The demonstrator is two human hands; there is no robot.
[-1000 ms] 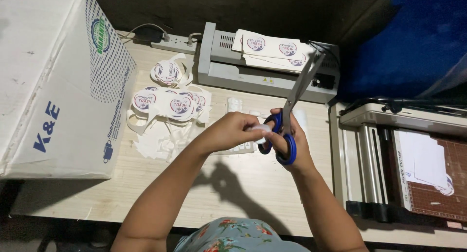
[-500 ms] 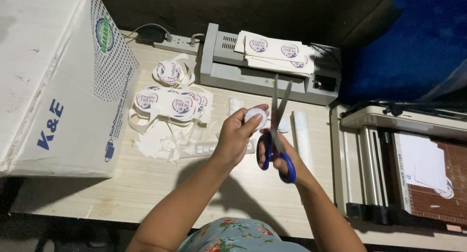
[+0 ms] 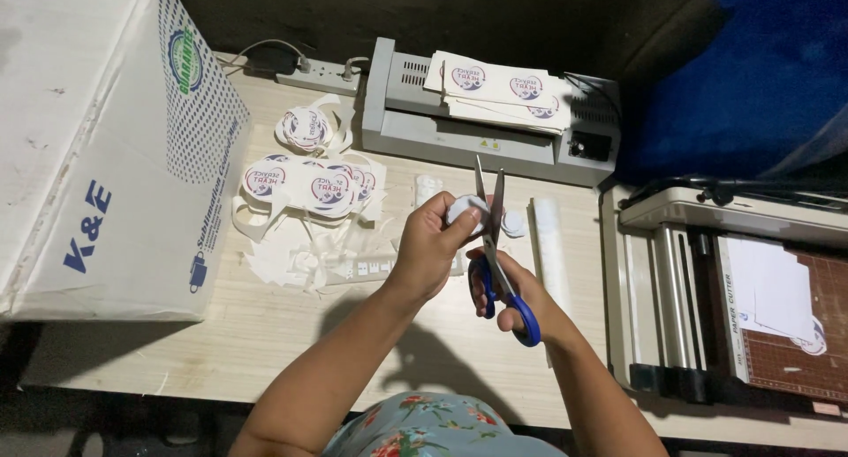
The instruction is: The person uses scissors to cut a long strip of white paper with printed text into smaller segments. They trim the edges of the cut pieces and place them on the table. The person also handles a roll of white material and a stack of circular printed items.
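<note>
Blue-handled scissors [image 3: 495, 245] cut a white paper disc [image 3: 462, 211].

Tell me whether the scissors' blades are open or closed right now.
Slightly open: the scissors in the right hand show two blade tips parted in a narrow V beside the small white paper piece held by the left hand.

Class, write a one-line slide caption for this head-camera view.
Left hand holds a small white paper piece against blue-handled scissors worked by the right hand.
</note>
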